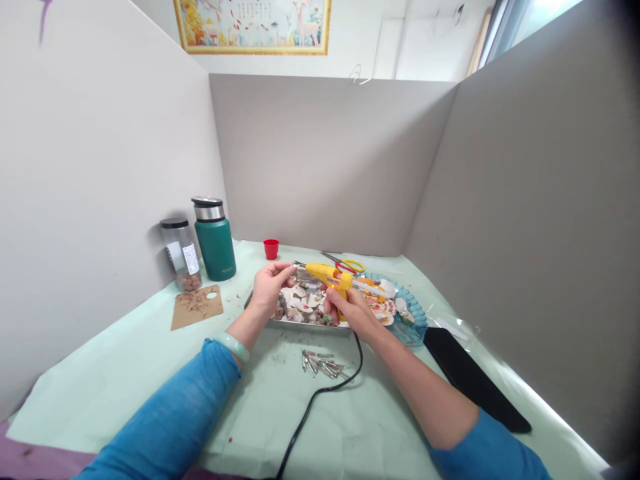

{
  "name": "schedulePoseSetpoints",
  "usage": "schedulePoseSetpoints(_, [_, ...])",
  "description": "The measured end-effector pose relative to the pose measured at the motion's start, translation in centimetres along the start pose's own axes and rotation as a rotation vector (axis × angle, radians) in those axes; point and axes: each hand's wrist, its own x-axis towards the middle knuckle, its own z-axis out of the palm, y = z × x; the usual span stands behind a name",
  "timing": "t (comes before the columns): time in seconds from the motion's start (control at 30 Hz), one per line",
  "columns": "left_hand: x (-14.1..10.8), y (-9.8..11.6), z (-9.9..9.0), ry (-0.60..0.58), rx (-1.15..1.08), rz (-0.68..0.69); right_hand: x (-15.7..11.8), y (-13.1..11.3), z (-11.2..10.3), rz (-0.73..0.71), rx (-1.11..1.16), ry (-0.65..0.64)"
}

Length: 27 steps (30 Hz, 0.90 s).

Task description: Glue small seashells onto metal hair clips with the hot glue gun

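Note:
My right hand [345,308] is wrapped round the handle of a yellow hot glue gun [327,273], whose nozzle points left. A pale glue stick [373,288] sticks out of its back end. The fingertips of my left hand [273,283] are pinched together at the nozzle; what they hold is too small to make out. Below both hands lies a metal tray [305,327] full of shells [303,300]. Nearer to me, several slim metal clips [323,364] lie in a loose pile beside the gun's black cord [315,397].
A blue scalloped plate [417,320] with shells is at the right, near scissors [350,265] and a black flat object [475,380]. A red cup [271,249], green bottle [215,247], clear jar [181,257] and brown board [197,307] stand or lie left. Grey panels [325,160] enclose the table.

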Motion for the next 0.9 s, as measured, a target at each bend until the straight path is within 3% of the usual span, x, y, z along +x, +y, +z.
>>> schedulePoseSetpoints(0.3, [0.2,0.0,-0.3,0.018,-0.011,0.007,0.0,0.1,0.0,0.008,-0.081,-0.019])
schedulePoseSetpoints(0.4, [0.3,0.3,-0.4,0.051,-0.020,-0.006,0.0,-0.3,-0.7,-0.026,-0.311,0.037])
schedulePoseSetpoints(0.5, [0.5,0.5,-0.6,0.077,-0.020,-0.001,-0.1,-1.1,-1.6,-0.104,-0.736,0.086])
schedulePoseSetpoints(0.6, [0.5,0.6,-0.6,0.092,-0.036,-0.007,-0.1,-1.7,-1.8,-0.100,-1.147,0.001])
schedulePoseSetpoints(0.67, [0.4,0.6,-0.6,0.092,-0.037,-0.016,0.3,-1.8,-1.4,-0.068,-1.303,-0.073])
schedulePoseSetpoints(0.8, [0.3,0.7,-0.4,0.098,-0.033,-0.019,1.1,-1.6,-0.7,-0.002,-1.439,-0.162])
schedulePoseSetpoints(0.9, [0.4,0.8,-0.5,0.109,-0.047,-0.015,1.6,-1.9,-1.1,0.035,-1.400,-0.263])
